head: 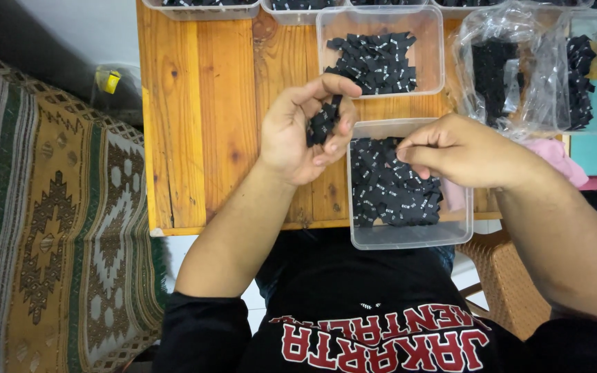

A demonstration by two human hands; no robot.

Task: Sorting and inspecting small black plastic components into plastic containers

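Sorting small black labels (390, 186) from a clear plastic tub (409, 235) at the near edge of a wooden table (202, 117).

A patterned woven rug (43, 221) is seen at far left, beside the varnished, knotty pine boards. A bunch of flat black cloth tags (323, 123) with tiny white marks is gripped in the left hand (305, 135), whose fingers are curled half closed around it. A second tub (380, 52) of tags is set behind. The right hand (461, 152) is held over the near tub, thumb and forefinger pinched together; what is pinched cannot be told. A crinkled clear bag (513, 69) lies at right.
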